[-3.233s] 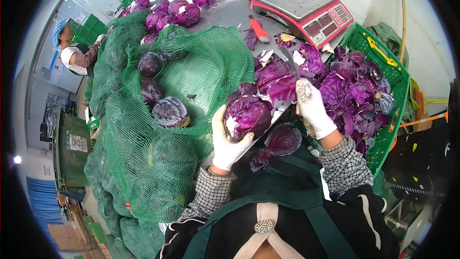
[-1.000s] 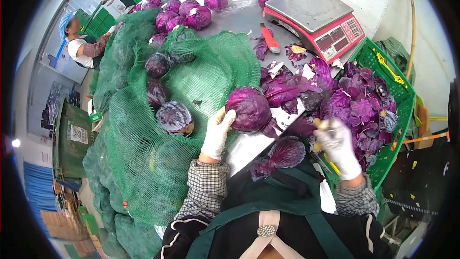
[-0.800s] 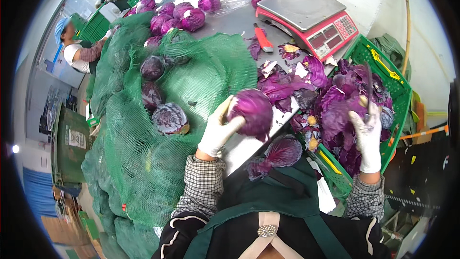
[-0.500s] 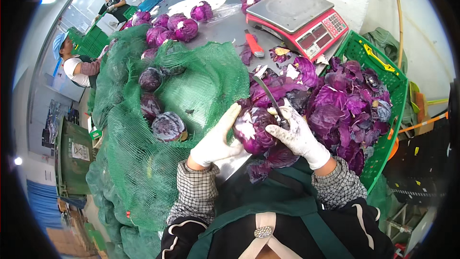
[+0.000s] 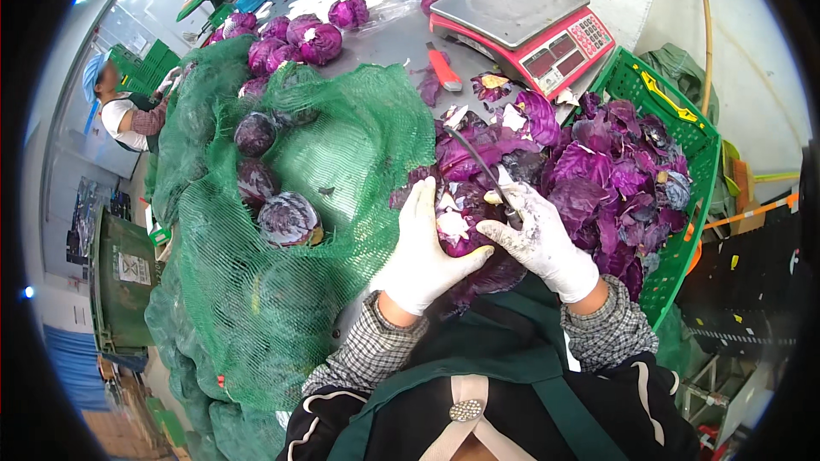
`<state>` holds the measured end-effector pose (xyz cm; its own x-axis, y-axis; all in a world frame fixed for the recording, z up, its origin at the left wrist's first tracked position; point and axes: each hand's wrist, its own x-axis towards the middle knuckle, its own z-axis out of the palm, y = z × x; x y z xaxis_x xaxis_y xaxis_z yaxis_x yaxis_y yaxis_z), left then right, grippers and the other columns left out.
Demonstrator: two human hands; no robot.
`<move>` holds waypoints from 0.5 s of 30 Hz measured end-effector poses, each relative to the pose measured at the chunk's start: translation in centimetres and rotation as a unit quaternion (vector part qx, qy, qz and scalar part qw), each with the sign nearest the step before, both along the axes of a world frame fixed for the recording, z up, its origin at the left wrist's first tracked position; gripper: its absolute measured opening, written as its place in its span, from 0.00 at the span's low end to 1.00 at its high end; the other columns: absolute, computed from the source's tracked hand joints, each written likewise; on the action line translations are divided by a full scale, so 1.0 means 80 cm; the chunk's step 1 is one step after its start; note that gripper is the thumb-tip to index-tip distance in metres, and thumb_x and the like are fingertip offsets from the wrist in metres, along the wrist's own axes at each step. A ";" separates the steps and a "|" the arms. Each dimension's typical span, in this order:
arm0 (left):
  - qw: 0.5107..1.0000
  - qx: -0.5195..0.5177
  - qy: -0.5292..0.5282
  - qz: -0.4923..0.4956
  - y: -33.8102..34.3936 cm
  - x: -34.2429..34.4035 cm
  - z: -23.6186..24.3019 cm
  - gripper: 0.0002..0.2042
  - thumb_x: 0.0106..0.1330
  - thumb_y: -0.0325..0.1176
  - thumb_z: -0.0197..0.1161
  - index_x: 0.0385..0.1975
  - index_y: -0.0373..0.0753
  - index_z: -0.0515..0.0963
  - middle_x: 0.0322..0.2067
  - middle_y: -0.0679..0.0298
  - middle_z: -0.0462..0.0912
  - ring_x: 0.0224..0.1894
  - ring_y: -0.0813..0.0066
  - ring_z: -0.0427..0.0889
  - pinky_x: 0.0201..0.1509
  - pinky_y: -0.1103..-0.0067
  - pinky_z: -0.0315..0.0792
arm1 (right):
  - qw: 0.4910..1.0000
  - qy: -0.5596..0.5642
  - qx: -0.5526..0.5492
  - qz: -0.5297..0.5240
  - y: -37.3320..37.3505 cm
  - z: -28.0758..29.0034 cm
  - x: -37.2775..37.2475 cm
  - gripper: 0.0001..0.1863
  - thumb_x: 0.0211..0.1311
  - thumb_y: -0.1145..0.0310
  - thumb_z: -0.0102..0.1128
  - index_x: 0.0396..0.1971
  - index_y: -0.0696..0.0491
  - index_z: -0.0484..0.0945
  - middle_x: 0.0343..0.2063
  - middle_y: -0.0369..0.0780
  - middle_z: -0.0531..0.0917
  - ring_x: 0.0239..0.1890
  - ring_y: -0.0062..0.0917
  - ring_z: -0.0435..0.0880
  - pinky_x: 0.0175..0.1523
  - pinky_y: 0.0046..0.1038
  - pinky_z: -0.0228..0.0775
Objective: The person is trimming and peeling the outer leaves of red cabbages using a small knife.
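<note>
In white gloves, both my hands are at a red cabbage [image 5: 455,229] in front of my apron. My left hand [image 5: 424,249] grips its left side, with the thumb along the near side. My right hand [image 5: 540,235] closes round the dark handle of a knife [image 5: 471,150], whose thin curved blade points up and away to the left. The right thumb reaches to the cabbage, whose pale cut stem end shows between the hands. Loose purple leaves [image 5: 478,154] lie just beyond it. To the left, a green mesh sack [image 5: 367,128] lies open around several whole cabbages [image 5: 290,219].
On the right stands a green crate [image 5: 702,196] heaped with purple leaves. A red scale [image 5: 530,34] with a metal plate and a red-handled knife [image 5: 444,70] are farther back. Trimmed cabbages [image 5: 320,43] sit at the far left. Two co-workers [image 5: 126,119] stand beyond the sacks.
My left hand has shifted right and its fingers now point upward along the cabbage. The cabbage has turned in my hands. The knife stays in my right hand.
</note>
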<state>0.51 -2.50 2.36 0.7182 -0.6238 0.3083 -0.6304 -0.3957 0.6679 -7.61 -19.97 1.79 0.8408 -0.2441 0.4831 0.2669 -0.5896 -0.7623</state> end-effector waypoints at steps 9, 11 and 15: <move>0.996 0.064 -0.061 -0.016 -0.014 0.001 0.009 0.52 0.37 0.42 0.78 0.62 0.26 0.57 0.59 0.41 0.63 0.63 0.47 0.62 0.67 0.65 0.58 | 0.993 0.105 -0.051 0.022 -0.010 0.018 -0.004 0.14 0.59 0.71 0.60 0.42 0.61 0.75 0.43 0.53 0.78 0.54 0.44 0.75 0.56 0.35 0.70; 0.995 0.065 -0.070 0.003 -0.020 -0.001 0.010 0.51 0.37 0.43 0.78 0.61 0.25 0.57 0.58 0.40 0.64 0.62 0.46 0.63 0.67 0.65 0.59 | 0.995 0.046 -0.088 -0.007 -0.002 0.014 -0.010 0.21 0.61 0.70 0.57 0.52 0.65 0.71 0.48 0.54 0.76 0.56 0.46 0.73 0.57 0.35 0.69; 0.990 0.073 -0.114 0.034 -0.030 -0.004 0.012 0.48 0.40 0.45 0.75 0.58 0.21 0.59 0.56 0.38 0.66 0.59 0.43 0.65 0.64 0.63 0.62 | 0.972 0.121 -0.197 -0.045 0.018 0.002 -0.029 0.25 0.65 0.67 0.48 0.56 0.69 0.65 0.51 0.58 0.73 0.55 0.45 0.73 0.54 0.34 0.72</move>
